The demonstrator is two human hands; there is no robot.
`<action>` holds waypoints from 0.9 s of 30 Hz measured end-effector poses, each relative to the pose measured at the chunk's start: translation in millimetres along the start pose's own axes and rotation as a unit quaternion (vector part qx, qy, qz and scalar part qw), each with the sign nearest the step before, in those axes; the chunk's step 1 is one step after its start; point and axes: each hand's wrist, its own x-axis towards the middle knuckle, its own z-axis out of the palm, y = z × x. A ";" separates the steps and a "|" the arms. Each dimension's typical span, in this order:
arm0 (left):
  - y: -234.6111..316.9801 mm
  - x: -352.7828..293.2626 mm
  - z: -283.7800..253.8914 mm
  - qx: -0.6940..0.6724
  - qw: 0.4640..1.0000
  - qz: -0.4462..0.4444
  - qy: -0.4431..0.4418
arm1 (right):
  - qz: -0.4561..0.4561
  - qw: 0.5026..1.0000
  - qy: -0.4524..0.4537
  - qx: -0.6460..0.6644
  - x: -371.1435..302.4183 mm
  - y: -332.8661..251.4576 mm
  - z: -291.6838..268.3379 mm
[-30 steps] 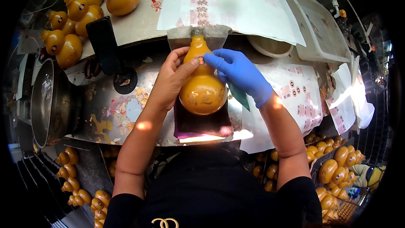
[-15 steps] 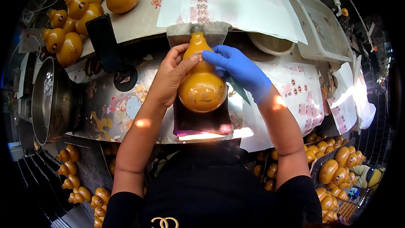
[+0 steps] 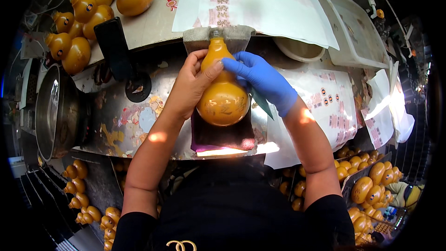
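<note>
A yellow gourd-shaped bottle (image 3: 224,104) lies in front of me, its clear neck away from me. Dark lettering marks its larger bulb. My bare left hand (image 3: 189,83) is closed around the bottle's left side, the thumb pressing on the upper bulb. My right hand (image 3: 269,81), in a blue glove, touches the same bulb from the right; its thumb and finger meet my left thumb. A flat teal piece (image 3: 262,103) sticks out below the gloved fingers, held against the palm. The bottle's neck rests on a grey cloth (image 3: 195,39), its base over a dark folded towel (image 3: 218,137).
White decal sheets (image 3: 269,11) cover the far board, and more decal sheets (image 3: 320,107) lie at right. A phone on a stand (image 3: 113,42) and a metal bowl (image 3: 49,111) stand left. Several gourd bottles (image 3: 76,55) crowd the far left; a plastic tub (image 3: 353,28) sits far right.
My left thumb has slid up and right over the small decal between my hands, which is now hidden. My gloved fingers have shifted slightly left, nearer the thumb.
</note>
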 end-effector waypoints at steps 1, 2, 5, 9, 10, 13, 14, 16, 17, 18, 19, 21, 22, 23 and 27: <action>-1.3 -0.5 1.1 0.022 1.000 0.011 0.002 | -0.002 1.000 -0.001 -0.002 0.1 -0.6 0.0; -3.1 -0.5 -0.7 0.013 1.000 0.013 0.000 | -0.002 1.000 -0.003 -0.003 -0.4 -1.2 0.4; -2.9 0.3 -3.7 -0.005 1.000 0.004 -0.010 | -0.003 1.000 -0.005 -0.013 -1.2 -3.1 -0.7; -3.2 0.4 -6.0 -0.031 0.999 0.001 -0.023 | 0.011 1.000 -0.011 -0.004 -2.6 -4.8 -1.4; -4.1 0.4 -7.1 -0.037 0.999 -0.002 -0.026 | 0.008 1.000 -0.018 0.004 -2.0 -3.0 -2.0; 1.1 1.1 -7.8 -0.067 0.997 -0.022 -0.040 | 0.000 0.999 -0.034 0.027 -0.2 1.7 -6.0; 2.8 1.6 -7.9 -0.079 0.995 -0.033 -0.045 | 0.004 0.999 -0.036 0.035 -0.4 2.7 -6.9; 8.6 7.1 -6.2 -0.065 0.996 -0.045 -0.030 | 0.012 1.000 -0.024 0.012 -0.5 -1.3 -6.6; 8.9 7.9 -6.0 -0.058 0.997 -0.052 -0.020 | 0.017 1.000 -0.011 -0.016 0.2 -6.4 -4.4; 6.2 7.6 -3.6 -0.019 0.999 -0.033 -0.009 | 0.023 0.999 0.001 -0.045 1.4 -8.7 -2.5; 2.4 7.9 0.3 0.021 1.000 -0.015 0.002 | 0.013 0.999 -0.001 -0.047 3.4 -6.5 -1.2; -0.5 9.0 1.6 0.058 0.998 0.001 0.010 | -0.007 0.999 -0.002 -0.051 6.6 -2.2 -0.7; -0.8 9.4 -0.2 0.055 0.998 -0.002 0.008 | -0.007 0.999 -0.002 -0.048 7.1 -1.1 -0.8; -1.0 9.4 -1.5 0.051 0.999 -0.005 0.006 | -0.006 0.999 -0.001 -0.045 6.7 -0.4 -1.1; 1.4 8.7 -5.6 0.044 0.999 -0.010 -0.016 | -0.010 0.999 -0.012 -0.032 4.3 0.9 -3.1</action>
